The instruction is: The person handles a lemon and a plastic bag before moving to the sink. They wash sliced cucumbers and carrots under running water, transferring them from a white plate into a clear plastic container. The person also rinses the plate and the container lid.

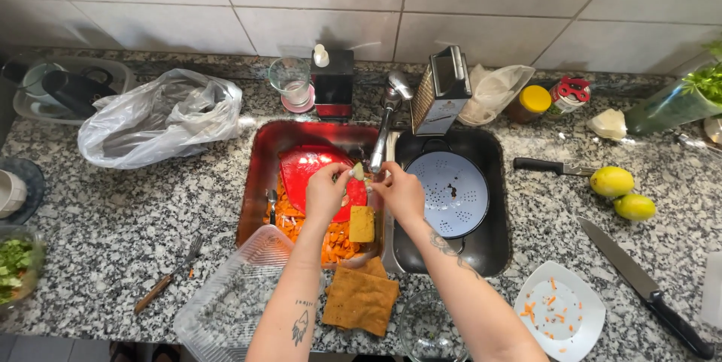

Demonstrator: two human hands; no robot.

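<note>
From the head view we see our left hand (325, 193) and right hand (401, 190) meeting over the sink (259, 181), fingertips of both pinched around a small pale piece of food (359, 172), held up just under the tap spout (381, 136). Both grips are closed on that piece; neither hand is free.

Directly below the grip lies a red cutting board (308, 166) tilted in the left basin, with a yellow sponge (362, 224) just beneath our hands and a heap of orange peelings (331, 245) under that. To the right of the grip sits a pale blue colander (451, 193) in the dark basin.

We judge the main risk to be slipping: the piece is small, held by fingertips only, and if wet it could drop into the peelings or onto the sponge and get dirty. Near our left forearm a clear plastic tray (233, 298) overhangs the counter edge; an elbow nudge could tip it. The large knife (639, 283) lies well to the right of the grip, out of our reach.
</note>
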